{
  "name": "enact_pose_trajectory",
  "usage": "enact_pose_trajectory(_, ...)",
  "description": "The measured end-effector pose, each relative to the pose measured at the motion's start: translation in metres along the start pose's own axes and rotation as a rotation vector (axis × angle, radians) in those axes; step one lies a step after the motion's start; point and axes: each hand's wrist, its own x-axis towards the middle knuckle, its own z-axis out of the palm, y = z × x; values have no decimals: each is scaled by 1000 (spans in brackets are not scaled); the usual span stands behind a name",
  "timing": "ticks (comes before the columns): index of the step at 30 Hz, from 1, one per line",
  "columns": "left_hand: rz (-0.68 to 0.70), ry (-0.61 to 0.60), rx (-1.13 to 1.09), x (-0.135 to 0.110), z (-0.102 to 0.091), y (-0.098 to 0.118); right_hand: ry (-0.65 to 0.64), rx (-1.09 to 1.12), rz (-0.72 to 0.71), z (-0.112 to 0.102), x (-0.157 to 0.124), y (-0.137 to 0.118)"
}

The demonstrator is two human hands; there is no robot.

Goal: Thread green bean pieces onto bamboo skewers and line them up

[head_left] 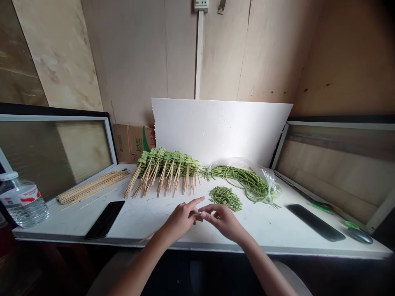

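Observation:
Near the front middle of the table my two hands meet. My left hand [182, 218] is closed on cut green bean pieces [194, 213], its index finger stretched out. The thumb and fingers of my right hand [221, 218] pinch at the end of these pieces. A thin bamboo skewer [148, 237] shows beside my left wrist; its other end is hidden, so I cannot tell whether the hand holds it. Just beyond my right hand lies a heap of short bean pieces [225, 197]. Behind it, long green beans [247, 181] lie partly in a clear plastic bag [273, 181].
Skewered beans [168, 162] are stacked at the back left, sticks towards me. Bare skewers [92, 187] lie farther left. A phone [105, 220], a water bottle [23, 201], a dark flat object [316, 222] and green-handled scissors [352, 225] are around. A white board [222, 131] stands behind.

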Motion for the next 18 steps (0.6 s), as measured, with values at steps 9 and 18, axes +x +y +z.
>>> enact_pose_trajectory(9, -27, 148, 87, 1, -5, -1, 163, 84, 51, -9, 1, 14)
enact_pose_trajectory(18, 28, 112, -33, 0, -6, 12, 211, -62, -49, 3, 0, 12)
